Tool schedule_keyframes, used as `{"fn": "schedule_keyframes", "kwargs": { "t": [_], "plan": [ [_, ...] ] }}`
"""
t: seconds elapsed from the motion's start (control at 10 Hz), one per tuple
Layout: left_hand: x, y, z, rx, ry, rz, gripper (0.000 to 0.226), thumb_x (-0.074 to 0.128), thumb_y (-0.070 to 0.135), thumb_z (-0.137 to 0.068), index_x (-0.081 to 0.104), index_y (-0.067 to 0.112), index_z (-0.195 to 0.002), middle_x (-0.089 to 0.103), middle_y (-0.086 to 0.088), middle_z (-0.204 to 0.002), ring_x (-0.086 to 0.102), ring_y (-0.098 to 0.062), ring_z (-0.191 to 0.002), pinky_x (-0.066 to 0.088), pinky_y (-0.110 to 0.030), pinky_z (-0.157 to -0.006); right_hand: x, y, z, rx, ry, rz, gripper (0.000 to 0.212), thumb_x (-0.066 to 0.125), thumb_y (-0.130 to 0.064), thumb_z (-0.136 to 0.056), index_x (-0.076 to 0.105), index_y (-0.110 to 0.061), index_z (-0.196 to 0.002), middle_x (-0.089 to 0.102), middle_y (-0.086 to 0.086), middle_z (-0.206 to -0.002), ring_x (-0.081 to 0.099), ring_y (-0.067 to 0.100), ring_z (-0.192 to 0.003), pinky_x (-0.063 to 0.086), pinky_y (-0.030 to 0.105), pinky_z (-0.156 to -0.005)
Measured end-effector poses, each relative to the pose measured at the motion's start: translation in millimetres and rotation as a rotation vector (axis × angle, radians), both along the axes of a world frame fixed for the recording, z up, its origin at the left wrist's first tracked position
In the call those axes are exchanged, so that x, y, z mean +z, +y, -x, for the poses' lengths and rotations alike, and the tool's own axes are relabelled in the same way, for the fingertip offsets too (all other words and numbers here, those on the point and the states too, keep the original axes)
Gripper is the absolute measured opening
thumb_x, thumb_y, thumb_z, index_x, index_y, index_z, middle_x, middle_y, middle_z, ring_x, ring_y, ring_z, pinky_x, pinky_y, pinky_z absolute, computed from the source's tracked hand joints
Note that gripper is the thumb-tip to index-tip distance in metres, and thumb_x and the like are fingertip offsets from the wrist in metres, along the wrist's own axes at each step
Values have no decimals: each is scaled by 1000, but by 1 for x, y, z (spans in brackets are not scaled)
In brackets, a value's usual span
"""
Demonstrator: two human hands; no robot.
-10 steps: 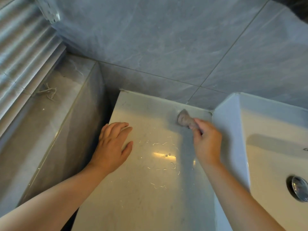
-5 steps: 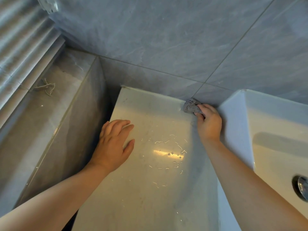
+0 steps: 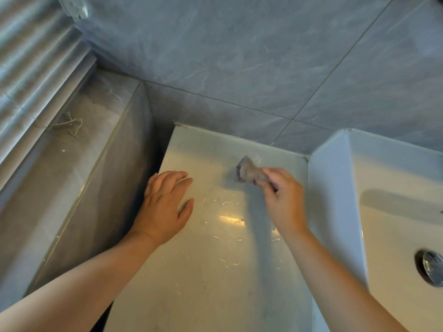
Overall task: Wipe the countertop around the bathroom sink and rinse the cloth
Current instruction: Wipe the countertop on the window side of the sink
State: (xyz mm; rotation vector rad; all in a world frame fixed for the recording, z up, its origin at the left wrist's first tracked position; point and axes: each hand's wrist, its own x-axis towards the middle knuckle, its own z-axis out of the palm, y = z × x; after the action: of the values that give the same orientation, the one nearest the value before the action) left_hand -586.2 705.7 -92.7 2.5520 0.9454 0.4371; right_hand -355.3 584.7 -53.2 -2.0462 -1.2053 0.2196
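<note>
Pinching a small crumpled grey cloth (image 3: 249, 172) in the right hand (image 3: 285, 200), fingers curled round its near end, the free end fanned out toward the back wall. Holding that cloth low at the pale glossy counter (image 3: 191, 283), near the rear edge, left of the white sink (image 3: 335, 188) and apart from its outer wall; hard to tell whether touching the surface or just above it. Resting the left hand (image 3: 165, 207) flat on the counter near its left edge, fingers straight and close together, thumb spread, holding nothing. Between the two hands and nearer the camera, thin curly strands (image 3: 227, 202) and a bright glare on the surface. In the sink basin at far right, a chrome drain plug (image 3: 431, 267). Behind everything, grey marbled wall tiles (image 3: 239, 56). To the left, a grey stone ledge (image 3: 60, 176) with a tangle of pale string (image 3: 69, 125), beside slatted blinds (image 3: 28, 68).
</note>
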Motion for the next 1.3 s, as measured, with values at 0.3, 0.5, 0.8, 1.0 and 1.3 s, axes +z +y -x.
{"fn": "schedule_keyframes", "kwargs": {
  "t": [0.3, 0.5, 0.8, 1.0, 1.3],
  "plan": [
    [-1, 1, 1, 1, -2, -5, 48, 43, 39, -87, 58, 12, -124, 51, -4, -129, 37, -20, -122, 33, -50, -107, -16, 62, -49, 27, -220, 95, 30, 58, -5, -81, 69, -6, -109, 68, 10, -105, 62, 32, -93, 52, 37, -79],
    [-2, 1, 1, 0, -2, -7, 46, 44, 38, -87, 58, 13, -123, 50, -3, -129, 36, -20, -123, 34, -52, -105, -32, 60, -42, -67, -171, 53, 27, 63, -8, -81, 70, -8, -108, 69, 7, -110, 63, 28, -101, 51, 39, -88],
    [-4, 1, 1, 0, 15, -9, 47, 44, 39, -87, 57, 14, -124, 50, -3, -130, 38, -21, -123, 33, -52, -106, -34, 23, -4, -37, -179, 65, 30, 57, -20, -82, 70, -13, -108, 69, 0, -112, 62, 19, -101, 46, 28, -86],
    [-4, 1, 2, -2, 27, -9, 47, 44, 39, -87, 57, 14, -124, 50, -3, -130, 41, -23, -123, 32, -51, -107, -19, -5, 29, 101, -27, 99, 23, 60, -17, -82, 72, -19, -102, 72, -6, -100, 64, 12, -92, 48, 22, -83],
    [-3, 1, 1, 8, 2, -14, 47, 44, 39, -86, 58, 15, -124, 51, -2, -129, 39, -20, -123, 30, -49, -109, 6, 68, -25, 16, -167, 71, 25, 61, -14, -82, 71, -12, -105, 72, 9, -95, 65, 28, -87, 47, 31, -71]
  ]
}}
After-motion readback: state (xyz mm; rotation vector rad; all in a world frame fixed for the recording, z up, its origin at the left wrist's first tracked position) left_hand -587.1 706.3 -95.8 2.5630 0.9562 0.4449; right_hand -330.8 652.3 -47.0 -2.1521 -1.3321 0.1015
